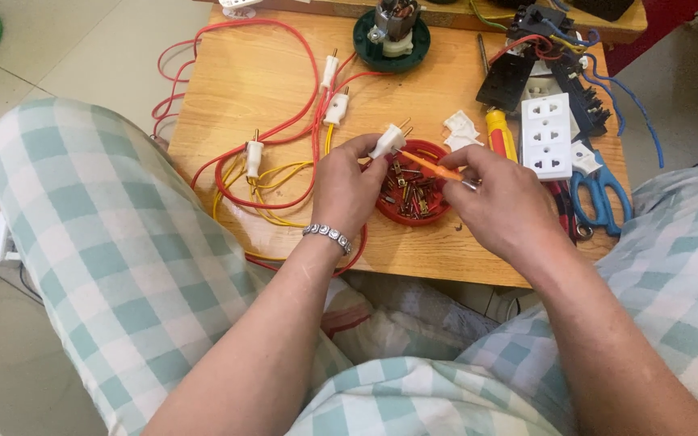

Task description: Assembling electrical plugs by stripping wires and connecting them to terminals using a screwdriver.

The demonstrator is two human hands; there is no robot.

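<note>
Head view looks down past knees in green-and-white checked cloth to a low wooden surface (228, 81). Nearest, the left hand (347, 192), with a beaded bracelet (327, 236) at the wrist, pinches a white two-pin plug (387, 142) between thumb and fingers, pins pointing up and away. The right hand (501, 198) is closed on a slim orange screwdriver (428, 165) whose tip meets the plug. Both hover over a round red dish (414, 194) of small screws and brass pieces. Beyond lie red and yellow wires (272, 173) with more white plugs, a white socket strip (546, 136), blue-handled scissors (599, 198), and a green-based motor (393, 32) at the far edge.
</note>
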